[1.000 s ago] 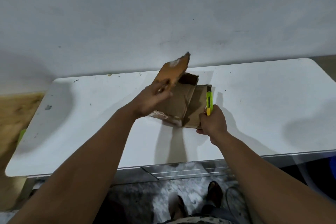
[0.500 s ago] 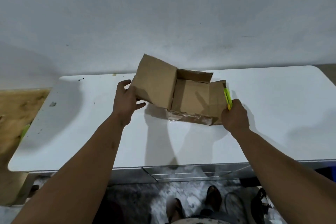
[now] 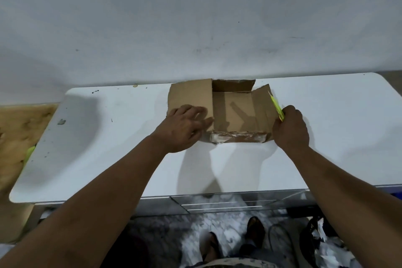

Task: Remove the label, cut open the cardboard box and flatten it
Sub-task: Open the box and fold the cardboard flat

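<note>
A brown cardboard box lies cut open and nearly flat on the white table, close to the wall. Its left panel is spread flat, its back flap still stands up, and its right panel tilts slightly. Torn tape remains along the near edge. My left hand presses palm-down with straight fingers on the left panel. My right hand grips a yellow-green utility knife at the box's right edge, blade end pointing away from me.
A grey wall rises directly behind the table. A wooden surface with a green object sits to the left. Below the table's front edge are a drawer front, my feet and dark bags on the floor.
The raised left panel has been pushed down flat onto the table. My left hand moved from the panel's outer edge onto its top. The right hand with the knife stayed at the right edge.
</note>
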Demonstrator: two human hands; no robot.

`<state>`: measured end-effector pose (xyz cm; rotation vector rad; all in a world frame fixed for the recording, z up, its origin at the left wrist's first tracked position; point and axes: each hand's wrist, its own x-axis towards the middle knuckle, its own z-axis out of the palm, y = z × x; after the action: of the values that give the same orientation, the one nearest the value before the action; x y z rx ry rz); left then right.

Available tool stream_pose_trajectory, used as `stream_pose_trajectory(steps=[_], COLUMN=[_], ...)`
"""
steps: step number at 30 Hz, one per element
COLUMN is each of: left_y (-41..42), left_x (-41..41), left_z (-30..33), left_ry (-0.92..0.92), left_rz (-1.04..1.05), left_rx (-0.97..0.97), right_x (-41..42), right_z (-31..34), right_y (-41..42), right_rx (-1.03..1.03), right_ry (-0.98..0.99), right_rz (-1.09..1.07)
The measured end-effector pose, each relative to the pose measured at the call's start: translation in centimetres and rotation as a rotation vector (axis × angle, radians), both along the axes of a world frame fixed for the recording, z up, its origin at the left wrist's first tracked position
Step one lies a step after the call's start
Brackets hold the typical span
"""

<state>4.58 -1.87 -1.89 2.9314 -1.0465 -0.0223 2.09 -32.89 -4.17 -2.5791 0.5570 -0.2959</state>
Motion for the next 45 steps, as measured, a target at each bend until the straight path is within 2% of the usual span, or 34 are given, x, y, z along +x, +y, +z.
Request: stream_pose_trajectory(steps=[3, 6, 9, 14, 18, 26, 40, 45], left_y=[-0.4, -1.2, -2.4, -3.6, -4.5, -5.3, -5.1, -5.1], left_x=[0.8, 1.0, 0.5, 0.4, 0.5, 0.1, 0.2, 0.1], left_z=[0.4, 0.6, 1.0, 0.8, 0.4, -0.2, -1.2, -0.9], left_ry=[0.024, 0.051, 0.069, 0.110, 0.118, 0.109, 0.158, 0.173], left_rz=[-0.033, -0.050, -0.007, -0.009, 0.021, 0.113, 0.139, 0.138], left_rx=[0.021, 0.023, -0.064, -0.055, -0.079, -0.101, -0.195, -0.201], right_x=[-0.8, -2.9, -5.6, -9.5, -10.4, -10.5, -10.0, -9.6], right_z=[0.7, 1.1, 0.8, -0.6, -1.3, -0.1, 1.9, 2.6], right_y=[0.5, 2.0, 3.9, 6.1, 6.7, 7.5, 10.1, 10.3], right_rx=[0.073, 0.243, 0.332, 0.313, 0.261, 0.193, 0.238, 0.191], right_ry=[-0.100, -0.234, -0.297, -0.092, 0.005, 0.063, 0.202, 0.219], right_rz=[-0.025, 0.023, 0.096, 0.231, 0.233, 0.269, 0.198, 0.193])
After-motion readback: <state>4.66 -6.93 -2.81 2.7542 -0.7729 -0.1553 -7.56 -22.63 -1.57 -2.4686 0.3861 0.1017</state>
